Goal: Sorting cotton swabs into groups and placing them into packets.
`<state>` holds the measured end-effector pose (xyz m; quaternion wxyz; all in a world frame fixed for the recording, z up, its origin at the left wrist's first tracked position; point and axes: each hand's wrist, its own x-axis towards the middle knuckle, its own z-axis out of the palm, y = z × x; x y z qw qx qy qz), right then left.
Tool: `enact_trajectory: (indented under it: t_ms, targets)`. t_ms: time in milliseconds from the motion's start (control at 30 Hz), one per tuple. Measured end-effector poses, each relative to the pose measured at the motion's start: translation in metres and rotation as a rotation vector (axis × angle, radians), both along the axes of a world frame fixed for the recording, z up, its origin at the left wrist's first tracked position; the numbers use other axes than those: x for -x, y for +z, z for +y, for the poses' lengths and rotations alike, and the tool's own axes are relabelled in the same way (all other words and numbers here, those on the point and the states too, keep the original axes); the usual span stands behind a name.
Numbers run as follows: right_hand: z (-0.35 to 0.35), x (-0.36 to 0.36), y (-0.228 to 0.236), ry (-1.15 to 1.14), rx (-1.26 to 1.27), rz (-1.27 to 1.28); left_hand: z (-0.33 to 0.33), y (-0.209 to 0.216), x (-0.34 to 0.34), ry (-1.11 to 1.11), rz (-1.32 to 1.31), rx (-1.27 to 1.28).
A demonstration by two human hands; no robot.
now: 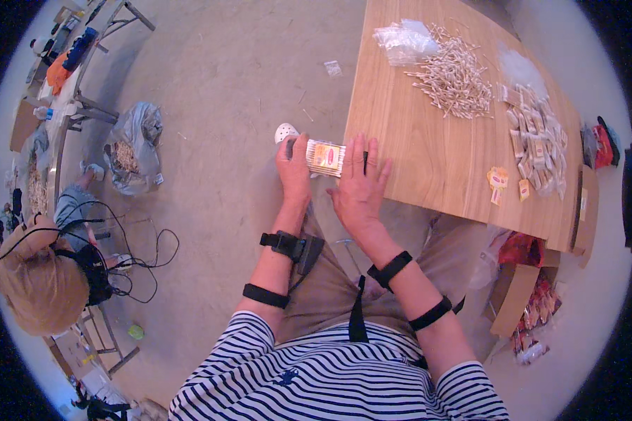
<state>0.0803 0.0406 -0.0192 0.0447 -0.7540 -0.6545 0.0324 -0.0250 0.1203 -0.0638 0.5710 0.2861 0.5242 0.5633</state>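
Note:
A small clear packet of cotton swabs with a yellow and orange label lies level beside the table's left edge. My left hand is closed on its left end, thumb and fingers around it. Stretched flat, the fingers of my right hand point away from me; the hand touches the packet's right end and lies by the table corner. What is under that palm is hidden. On the wooden table are a heap of loose cotton swabs, a pile of filled packets and several yellow label cards.
Clear plastic bags lie beside the loose swabs. Cardboard boxes stand right of my legs. At left, another person sits among black cables by a long bench; a plastic sack of swabs rests on the floor.

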Motion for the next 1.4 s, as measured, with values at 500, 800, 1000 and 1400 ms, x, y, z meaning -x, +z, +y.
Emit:
enact_trajectory:
  t_ms: [500,800,1000,1400]
  targets:
    - [0.001,0.008,-0.014,-0.065,-0.064,-0.124,-0.002,-0.001,-0.001,-0.010,0.100,-0.013]
    - [-0.004,-0.004,-0.004,0.016,-0.055,0.058,-0.006,0.022,0.004,0.024,-0.107,0.157]
    - [-0.003,-0.003,0.000,0.027,-0.055,0.078,-0.005,0.005,0.027,-0.176,-0.308,0.139]
    - [-0.001,0.001,0.004,-0.002,-0.010,0.019,-0.009,-0.001,0.009,-0.052,-0.197,0.096]
